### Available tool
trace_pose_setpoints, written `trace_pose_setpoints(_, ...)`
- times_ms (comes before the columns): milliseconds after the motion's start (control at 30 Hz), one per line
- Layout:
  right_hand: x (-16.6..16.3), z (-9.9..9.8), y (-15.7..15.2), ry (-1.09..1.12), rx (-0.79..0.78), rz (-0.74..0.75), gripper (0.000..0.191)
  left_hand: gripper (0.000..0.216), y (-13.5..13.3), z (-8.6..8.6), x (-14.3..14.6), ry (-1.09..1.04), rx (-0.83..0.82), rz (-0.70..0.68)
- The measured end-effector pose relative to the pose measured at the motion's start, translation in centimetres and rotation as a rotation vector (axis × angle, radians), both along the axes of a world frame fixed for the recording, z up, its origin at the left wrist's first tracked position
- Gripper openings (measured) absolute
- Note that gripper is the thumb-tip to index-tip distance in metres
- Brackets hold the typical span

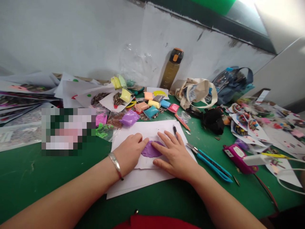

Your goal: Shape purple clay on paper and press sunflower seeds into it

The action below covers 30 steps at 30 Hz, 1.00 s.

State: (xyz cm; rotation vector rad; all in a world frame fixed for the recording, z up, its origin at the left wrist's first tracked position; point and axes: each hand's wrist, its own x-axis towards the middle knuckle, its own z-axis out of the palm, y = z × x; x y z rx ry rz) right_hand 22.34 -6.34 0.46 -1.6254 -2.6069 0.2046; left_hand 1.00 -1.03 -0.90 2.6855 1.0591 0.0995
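A flattened, uneven piece of purple modelling clay [152,149] lies on white paper [130,183] in front of me. My left hand [130,152] is closed at the clay's left side, fingers curled in, with one digit on its upper left edge. What lies under the curled fingers is hidden. From the right, my right hand [175,152] reaches over with fingers spread, and a fingertip rests on the clay's upper right part. A black pen [175,131] lies just beyond the right fingers. Close to the right wrist is a blue utility knife [212,163], its blade towards the paper.
Several coloured clay packets [151,112] are heaped behind the paper, near an orange stick [182,122]. A tall bottle [172,68] stands by the wall. Rightward lie a cloth bag [186,92], a black object [213,121] and a magenta device [240,159] with cables.
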Motion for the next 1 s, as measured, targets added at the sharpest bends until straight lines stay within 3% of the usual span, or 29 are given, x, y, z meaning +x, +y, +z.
trace_pose_setpoints(567, -0.5, -0.4, 0.2, 0.009, -0.002, -0.072, 0.060, 0.048, 0.7, 1.0, -0.9, -0.151, -0.130, 0.017)
trace_pose_setpoints(1000, -3.9, 1.0, 0.7, -0.035, 0.024, 0.061, 0.065, 0.034, 1.9, 1.2, -1.6, -0.126, -0.133, 0.072)
